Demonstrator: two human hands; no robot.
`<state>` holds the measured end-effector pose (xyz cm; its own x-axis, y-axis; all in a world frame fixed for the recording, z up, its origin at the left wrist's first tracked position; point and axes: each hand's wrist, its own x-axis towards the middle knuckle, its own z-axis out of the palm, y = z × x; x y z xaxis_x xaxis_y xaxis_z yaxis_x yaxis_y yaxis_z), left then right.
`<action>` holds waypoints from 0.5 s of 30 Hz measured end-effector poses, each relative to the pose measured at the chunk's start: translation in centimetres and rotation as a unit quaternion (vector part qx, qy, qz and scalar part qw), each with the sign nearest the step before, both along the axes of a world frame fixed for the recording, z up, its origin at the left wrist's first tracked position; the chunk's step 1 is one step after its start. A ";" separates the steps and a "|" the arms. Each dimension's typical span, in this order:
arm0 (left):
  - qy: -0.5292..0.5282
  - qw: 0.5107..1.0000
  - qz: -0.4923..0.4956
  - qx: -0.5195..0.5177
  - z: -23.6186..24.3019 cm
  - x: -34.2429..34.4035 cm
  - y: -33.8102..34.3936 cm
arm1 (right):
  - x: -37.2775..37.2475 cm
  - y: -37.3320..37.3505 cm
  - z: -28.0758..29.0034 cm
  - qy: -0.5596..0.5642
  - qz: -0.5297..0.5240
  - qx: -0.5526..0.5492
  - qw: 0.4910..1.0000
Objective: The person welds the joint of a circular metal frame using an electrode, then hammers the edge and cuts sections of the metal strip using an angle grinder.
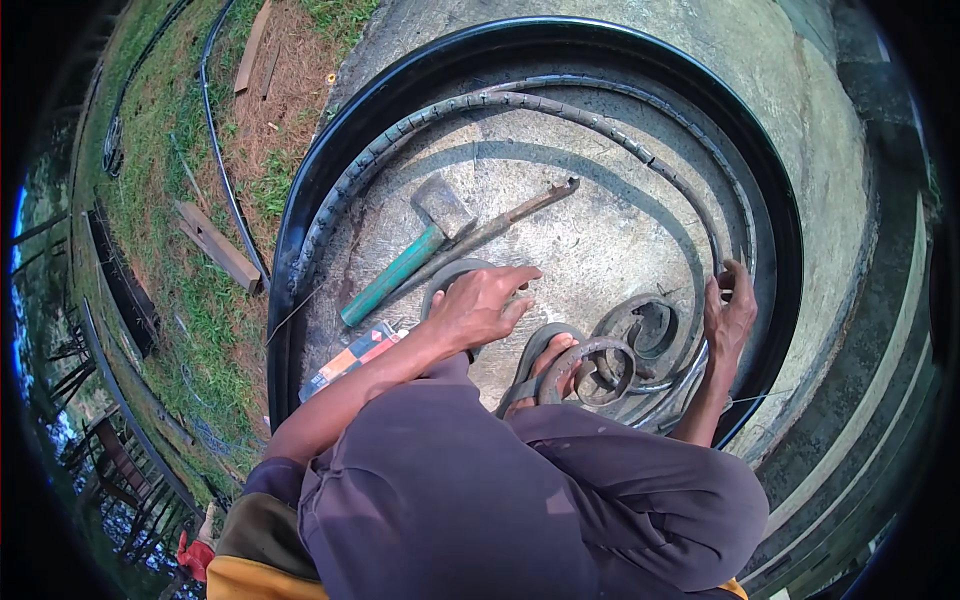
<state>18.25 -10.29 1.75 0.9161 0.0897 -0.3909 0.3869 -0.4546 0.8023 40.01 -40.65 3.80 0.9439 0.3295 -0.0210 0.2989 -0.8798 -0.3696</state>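
Observation:
A long curved metal strip (pixel 600 124), notched along part of its length, bends round inside a large black hoop (pixel 790 250). My right hand (pixel 730 312) is at the strip's right side, its fingers and thumb bent round it. Below that hand the metal curls into scroll-like rings (pixel 612 372) beside my sandalled foot (pixel 553 362). My left hand (pixel 483 303) hovers above my other foot's sandal, fingers reaching forward and thumb apart, with nothing seen in it. Ahead of it lies a hammer (pixel 402 262) with a green handle and grey metal head, beside a rusty metal bar (pixel 520 210).
A small orange, blue and white box (pixel 352 355) lies near my left forearm. Left of the concrete (pixel 640 230), grass (pixel 180 150) holds wooden pieces (pixel 215 245) and a long dark tube (pixel 222 150). Low steps or ledges (pixel 870 380) run along the right. A person in red (pixel 198 552) is far off at lower left.

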 end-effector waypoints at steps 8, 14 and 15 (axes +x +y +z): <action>0.107 0.987 0.057 -0.108 5.4 -6.3 0.8 | -6.2 11.9 -1.4 0.096 0.230 0.164 0.954; 0.127 0.982 0.051 -0.127 6.4 -10.7 0.2 | -11.2 12.3 -2.6 0.178 0.311 0.150 0.922; 0.127 0.979 0.089 -0.134 5.6 -11.6 0.6 | -12.1 12.3 -2.9 0.182 0.314 0.162 0.917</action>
<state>6.65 -9.69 7.40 0.7656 0.1026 -0.6350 0.6431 -0.1476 0.7515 27.91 -28.38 0.87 0.5148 0.8511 -0.1024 0.5141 -0.4022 -0.7576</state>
